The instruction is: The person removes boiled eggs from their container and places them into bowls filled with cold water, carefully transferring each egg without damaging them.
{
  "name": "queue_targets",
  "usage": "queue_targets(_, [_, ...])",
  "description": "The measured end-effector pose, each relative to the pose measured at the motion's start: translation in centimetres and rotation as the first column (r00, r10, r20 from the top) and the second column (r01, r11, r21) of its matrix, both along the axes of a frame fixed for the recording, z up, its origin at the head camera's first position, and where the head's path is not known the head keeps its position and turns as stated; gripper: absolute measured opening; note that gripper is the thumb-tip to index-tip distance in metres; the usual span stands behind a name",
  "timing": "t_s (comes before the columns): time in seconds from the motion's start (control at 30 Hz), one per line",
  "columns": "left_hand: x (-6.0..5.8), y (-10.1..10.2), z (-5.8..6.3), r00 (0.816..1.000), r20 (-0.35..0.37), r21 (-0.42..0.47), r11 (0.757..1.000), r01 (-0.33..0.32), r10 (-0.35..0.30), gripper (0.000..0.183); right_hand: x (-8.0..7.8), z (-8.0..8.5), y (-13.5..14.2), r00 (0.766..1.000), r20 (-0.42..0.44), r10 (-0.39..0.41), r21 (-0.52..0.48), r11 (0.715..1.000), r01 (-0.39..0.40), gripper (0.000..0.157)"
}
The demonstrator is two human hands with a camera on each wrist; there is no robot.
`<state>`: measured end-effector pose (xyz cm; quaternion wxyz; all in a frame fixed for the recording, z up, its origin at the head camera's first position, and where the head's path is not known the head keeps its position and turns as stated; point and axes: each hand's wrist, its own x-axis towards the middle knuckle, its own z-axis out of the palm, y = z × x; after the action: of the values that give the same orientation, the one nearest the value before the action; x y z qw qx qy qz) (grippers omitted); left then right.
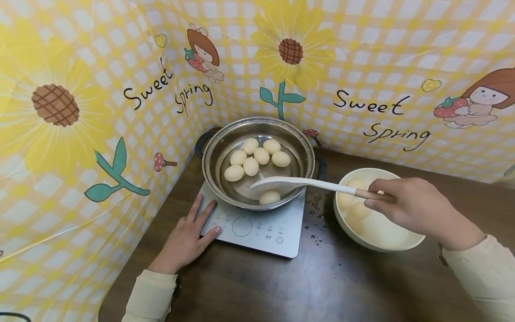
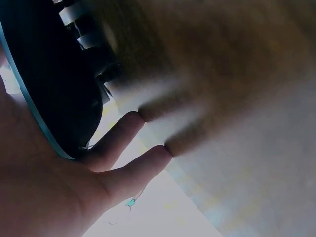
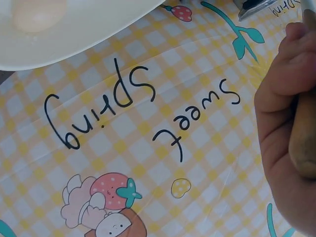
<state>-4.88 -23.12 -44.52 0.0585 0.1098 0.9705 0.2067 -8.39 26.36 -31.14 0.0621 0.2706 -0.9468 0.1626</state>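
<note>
My right hand point(image 1: 418, 203) grips the wooden handle of a long white ladle point(image 1: 318, 182), above a cream bowl point(image 1: 398, 230). The ladle's far end dips into the water of a steel pot point(image 1: 229, 134), its tip blurred there. Several pale eggs point(image 1: 261, 156) cluster in the pot's far half, and a single egg point(image 1: 270, 197) lies by the near wall. Fingers spread, my left hand point(image 1: 185, 239) rests at the left edge of the white induction cooker point(image 1: 269, 246) under the pot. More eggs point(image 1: 360, 210) sit in the bowl's left side.
Dark pot handles point(image 1: 320, 167) stick out on both sides. Water drops point(image 1: 315, 228) dot the brown table point(image 1: 281, 290) between cooker and bowl. A yellow checked sheet point(image 1: 362, 58) with printed flowers covers the walls behind and to the left.
</note>
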Motion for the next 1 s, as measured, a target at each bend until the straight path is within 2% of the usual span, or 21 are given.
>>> queue_targets(0.17, [0.0,0.0,0.1,1.000,-0.001,-0.003,1.000,0.000,0.000,0.072,-0.3,0.1,-0.7,0.998,-0.029,0.056,-0.001,0.998,-0.056,0.017])
queue_targets(0.4, [0.0,0.0,0.1,1.000,-0.004,0.002,1.000,-0.003,0.003,0.072,-0.5,0.7,-2.3,0.997,0.061,0.057,0.025,0.998,-0.058,0.007])
queue_targets(0.67, [0.0,0.0,0.0,1.000,0.009,-0.010,1.000,-0.002,0.002,0.072,-1.2,1.0,-3.6,0.988,0.134,0.078,0.032,0.996,-0.083,0.014])
queue_targets(0.83, [-0.1,0.0,0.0,1.000,-0.006,-0.006,1.000,0.001,-0.001,0.072,-1.8,1.4,-4.0,0.967,0.241,0.079,0.048,0.995,-0.093,0.019])
queue_targets(1.0, [-0.1,0.0,0.1,1.000,-0.016,-0.003,1.000,0.002,-0.002,0.072,-2.4,1.6,-4.0,0.929,0.360,0.083,0.017,0.995,-0.095,0.020])
